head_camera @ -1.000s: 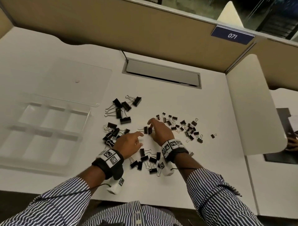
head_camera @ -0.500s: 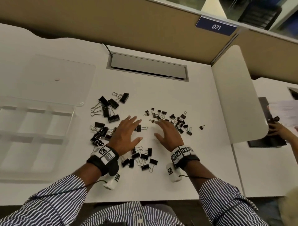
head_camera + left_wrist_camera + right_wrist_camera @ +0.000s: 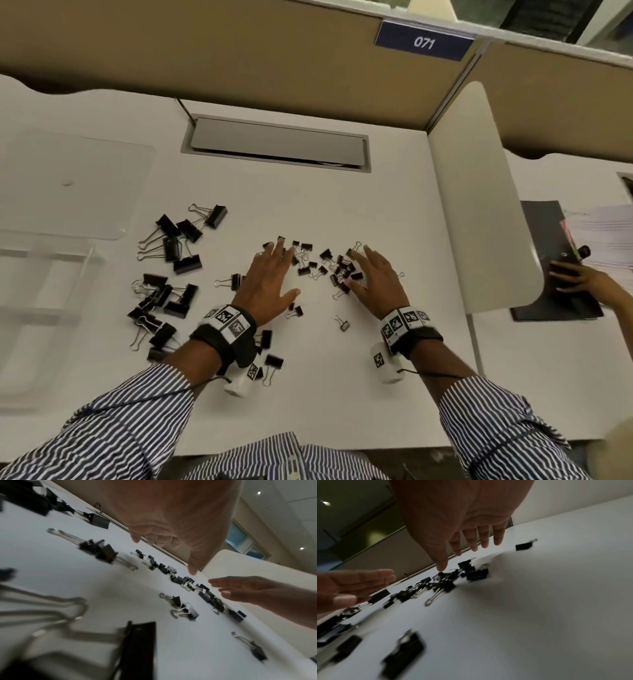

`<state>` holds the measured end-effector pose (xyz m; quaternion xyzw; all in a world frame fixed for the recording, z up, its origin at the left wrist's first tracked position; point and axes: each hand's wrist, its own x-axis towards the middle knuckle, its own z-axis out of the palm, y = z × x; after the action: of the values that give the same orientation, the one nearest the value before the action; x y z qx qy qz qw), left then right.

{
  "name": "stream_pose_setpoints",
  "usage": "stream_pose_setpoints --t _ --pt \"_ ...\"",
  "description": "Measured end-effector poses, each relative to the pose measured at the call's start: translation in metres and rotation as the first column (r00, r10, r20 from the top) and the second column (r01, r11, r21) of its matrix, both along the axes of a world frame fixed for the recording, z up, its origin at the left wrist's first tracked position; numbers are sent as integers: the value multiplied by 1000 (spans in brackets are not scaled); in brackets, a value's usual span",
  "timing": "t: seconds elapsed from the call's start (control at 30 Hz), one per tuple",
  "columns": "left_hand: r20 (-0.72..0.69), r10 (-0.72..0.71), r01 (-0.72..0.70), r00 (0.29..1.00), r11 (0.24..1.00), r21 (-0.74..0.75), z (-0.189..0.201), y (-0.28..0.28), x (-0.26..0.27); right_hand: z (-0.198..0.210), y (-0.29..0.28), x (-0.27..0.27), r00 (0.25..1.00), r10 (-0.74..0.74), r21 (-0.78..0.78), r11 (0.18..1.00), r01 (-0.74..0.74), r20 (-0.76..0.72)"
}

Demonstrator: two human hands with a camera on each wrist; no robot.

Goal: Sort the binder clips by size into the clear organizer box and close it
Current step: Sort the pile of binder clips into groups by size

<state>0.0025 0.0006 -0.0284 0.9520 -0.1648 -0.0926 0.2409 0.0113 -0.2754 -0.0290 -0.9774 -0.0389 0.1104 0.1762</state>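
2 hands work over a white bench [image 3: 342, 404] strewn with black clips. At the far left lies the clear box [image 3: 44, 301], open, its compartments holding nothing that can be made out; its lid [image 3: 78, 181] lies flat beyond it. Just right of the box sit the big clips [image 3: 181, 240] in a loose cluster, and nearer the person a second heap, the mid clips [image 3: 161, 301], some of them hidden under the left wrist.

Next comes the left hand [image 3: 270, 281], palm down, fingers straight and spread, holding nothing; its fingertips [image 3: 280, 244] reach the left end of the small clips [image 3: 329, 263]. The left wrist view shows that hand [image 3: 180, 524] just above the bench, whether it touches any clip cannot be told.

Right of it, the small clips form a scattered band between the 2 hands. The right hand [image 3: 376, 284] is likewise flat and spread, gripping nothing, with its thumb at the right end of the band; from its own wrist camera the hand [image 3: 462, 513] hangs over the clips [image 3: 447, 580] there. 1 stray clip [image 3: 342, 323] lies alone nearer the person.

Beyond a white divider [image 3: 479, 205] at the right, another person's hand [image 3: 579, 277] rests on a dark folder [image 3: 548, 240].
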Motion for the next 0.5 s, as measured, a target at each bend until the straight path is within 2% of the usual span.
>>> stream_pose_setpoints --t 0.1,0.23,0.37,0.5 --pt "-1 121 -121 993 990 68 -4 -8 14 0 -14 20 999 52 -51 997 -52 -4" --pt "23 296 -297 955 954 51 -8 1 29 -7 -21 44 978 196 -140 973 -185 71" --pt "59 334 -337 941 940 44 -9 11 35 -11 -25 58 962 250 -140 962 -235 106" --pt "64 351 -354 934 935 35 -11 13 38 -9 -27 65 963 232 -86 971 -222 135"
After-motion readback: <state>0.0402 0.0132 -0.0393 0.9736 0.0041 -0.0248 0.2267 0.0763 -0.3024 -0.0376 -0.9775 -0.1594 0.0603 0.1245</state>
